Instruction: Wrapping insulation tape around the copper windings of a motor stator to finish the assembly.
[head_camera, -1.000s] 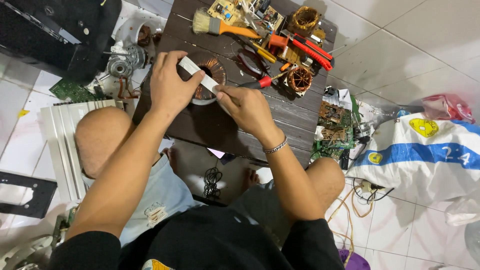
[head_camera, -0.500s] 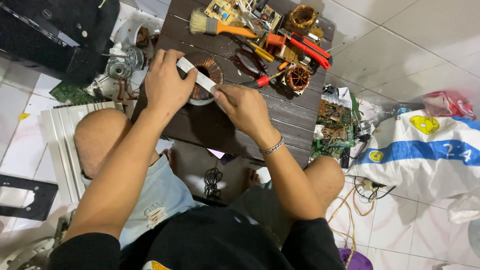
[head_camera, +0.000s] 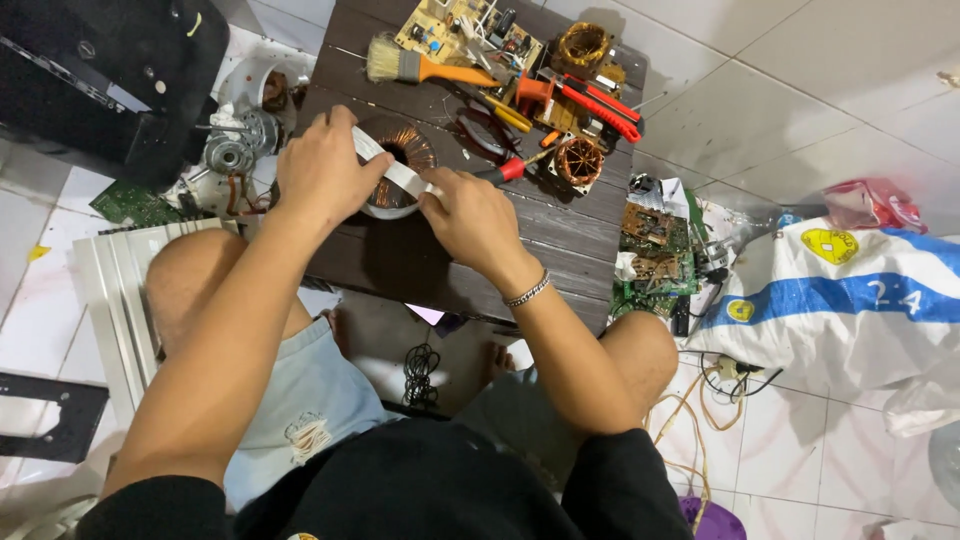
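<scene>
I see a dark slatted bench (head_camera: 560, 235) in front of my knees, with a white sack (head_camera: 830, 300) on the floor tiles to its right and a black case (head_camera: 110, 70) to its left. On the bench's far end lie a circuit board (head_camera: 465, 30), a brush (head_camera: 415, 66), red-handled pliers (head_camera: 600, 100) and two small copper coils (head_camera: 580, 160).

The copper-wound ring (head_camera: 400, 160) sits on the bench's left part, between my hands. My left hand (head_camera: 325, 170) is closed over the ring's left side, fingers pinching one end of a white tape strip (head_camera: 395, 170). My right hand (head_camera: 470, 215) is closed on the strip's other end, thumb and fingers pressed together just right of the ring.

Against the pictures of a second ago, the strip lies a little lower and flatter across the ring's top, and both hands have kept their grip. I judge the tape is being drawn taut onto the winding, not yet pressed down.
</scene>
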